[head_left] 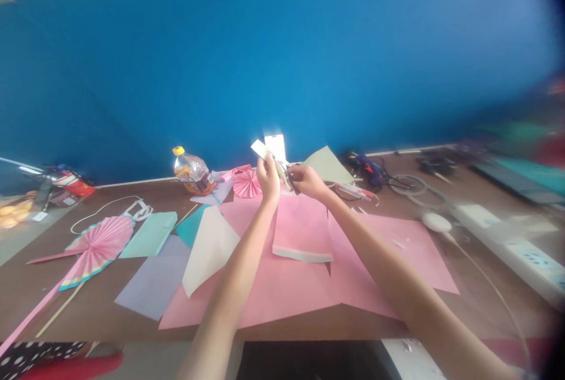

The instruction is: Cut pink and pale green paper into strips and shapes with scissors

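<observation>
Left hand (268, 179) pinched a small paper strip (259, 149); right hand (304, 180) closed on scissors (289, 182). Strip judged light, floppy; best gripped near the cut over the counter (132, 315).

The right edge is blurred, and the dark tool (292, 183) in the right hand (306, 181) is too small to identify.

The person has two bare arms with no sleeves on them. The left hand (268, 179) and the right hand (308, 180) wear no gloves, rings or watch. At seven o'clock, black cloth with white dots (37, 351) shows.
</observation>
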The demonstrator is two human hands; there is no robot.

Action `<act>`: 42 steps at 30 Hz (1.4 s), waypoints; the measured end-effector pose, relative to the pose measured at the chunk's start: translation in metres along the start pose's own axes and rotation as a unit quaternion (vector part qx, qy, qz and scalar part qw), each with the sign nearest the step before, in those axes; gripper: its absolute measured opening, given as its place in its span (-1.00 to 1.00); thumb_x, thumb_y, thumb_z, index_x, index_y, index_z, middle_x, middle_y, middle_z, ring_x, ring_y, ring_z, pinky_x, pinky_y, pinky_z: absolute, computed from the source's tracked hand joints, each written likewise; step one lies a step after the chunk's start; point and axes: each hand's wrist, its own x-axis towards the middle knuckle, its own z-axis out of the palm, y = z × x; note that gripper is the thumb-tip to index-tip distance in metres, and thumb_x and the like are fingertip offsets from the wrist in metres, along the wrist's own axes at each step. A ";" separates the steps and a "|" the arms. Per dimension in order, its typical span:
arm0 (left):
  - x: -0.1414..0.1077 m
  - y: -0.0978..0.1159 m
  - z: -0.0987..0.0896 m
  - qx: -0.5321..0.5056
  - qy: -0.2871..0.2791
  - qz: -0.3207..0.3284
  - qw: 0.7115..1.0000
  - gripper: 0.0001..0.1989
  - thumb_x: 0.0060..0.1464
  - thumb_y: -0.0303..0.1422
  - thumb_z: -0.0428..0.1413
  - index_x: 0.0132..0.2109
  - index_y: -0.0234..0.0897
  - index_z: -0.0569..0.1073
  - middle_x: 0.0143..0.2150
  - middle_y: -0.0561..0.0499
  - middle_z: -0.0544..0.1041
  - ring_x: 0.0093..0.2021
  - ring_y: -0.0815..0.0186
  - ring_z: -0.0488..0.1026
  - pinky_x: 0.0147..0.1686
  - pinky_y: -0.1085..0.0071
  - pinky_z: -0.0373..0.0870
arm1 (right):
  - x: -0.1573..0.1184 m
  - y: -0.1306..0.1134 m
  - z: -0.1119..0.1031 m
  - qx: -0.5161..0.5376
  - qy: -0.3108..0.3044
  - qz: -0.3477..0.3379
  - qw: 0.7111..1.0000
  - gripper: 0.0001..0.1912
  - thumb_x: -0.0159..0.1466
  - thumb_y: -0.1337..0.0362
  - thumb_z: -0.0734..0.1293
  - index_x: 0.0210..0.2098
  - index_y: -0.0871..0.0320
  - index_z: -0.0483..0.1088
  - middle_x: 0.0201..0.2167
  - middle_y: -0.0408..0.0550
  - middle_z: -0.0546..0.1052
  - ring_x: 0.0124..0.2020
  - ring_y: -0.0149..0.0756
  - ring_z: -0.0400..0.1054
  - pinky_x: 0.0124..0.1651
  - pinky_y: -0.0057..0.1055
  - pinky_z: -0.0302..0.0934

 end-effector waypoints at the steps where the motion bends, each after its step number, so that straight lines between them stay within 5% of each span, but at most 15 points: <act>1: 0.000 0.000 0.000 -0.015 -0.012 -0.013 1.000 -0.68 0.20 -0.08 -0.03 -0.33 -0.25 0.31 -0.44 0.04 0.42 -0.45 0.38 0.39 -0.42 0.45 0.29 | 0.000 0.000 -0.001 0.000 0.000 0.001 1.000 -0.68 -0.02 0.40 0.23 -0.27 0.24 0.46 -0.64 -0.19 0.44 -0.66 -0.47 0.26 -0.58 -0.53 0.17; 7: 0.008 -0.007 -0.002 -0.029 -0.035 -0.038 0.998 -0.78 0.10 -0.22 0.08 -0.38 -0.28 0.37 -0.50 0.08 0.38 -0.49 0.42 0.33 -0.48 0.49 0.25 | -0.001 -0.004 -0.011 0.001 -0.014 0.005 1.000 -0.63 -0.09 0.44 0.19 -0.29 0.22 0.45 -0.56 -0.15 0.49 -0.60 -0.43 0.31 -0.60 -0.55 0.13; 14: 0.012 -0.008 -0.007 -0.022 -0.079 -0.013 0.997 -0.70 0.08 -0.14 0.12 -0.39 -0.30 0.39 -0.54 0.07 0.36 -0.52 0.44 0.30 -0.48 0.50 0.23 | -0.003 -0.007 -0.025 -0.025 -0.022 0.019 0.999 -0.56 -0.13 0.47 0.16 -0.27 0.23 0.46 -0.55 -0.14 0.48 -0.66 -0.47 0.23 -0.64 -0.55 0.06; 22: 0.011 -0.004 -0.008 -0.025 -0.071 -0.024 0.997 -0.69 0.10 -0.10 0.10 -0.31 -0.30 0.43 -0.49 0.05 0.40 -0.51 0.44 0.32 -0.47 0.49 0.25 | -0.007 -0.013 -0.036 -0.119 -0.025 0.026 0.992 -0.56 -0.13 0.44 0.15 -0.29 0.20 0.49 -0.65 -0.22 0.39 -0.68 -0.50 0.12 -0.60 -0.53 -0.05; 42: 0.009 -0.004 -0.006 -0.005 -0.033 0.024 0.999 -0.60 0.12 0.01 0.05 -0.39 -0.27 0.31 -0.54 0.11 0.28 -0.52 0.43 0.22 -0.47 0.49 0.16 | -0.010 -0.020 -0.033 -0.126 -0.028 0.038 0.991 -0.58 -0.08 0.42 0.16 -0.25 0.23 0.48 -0.65 -0.20 0.40 -0.68 -0.51 0.12 -0.57 -0.52 -0.01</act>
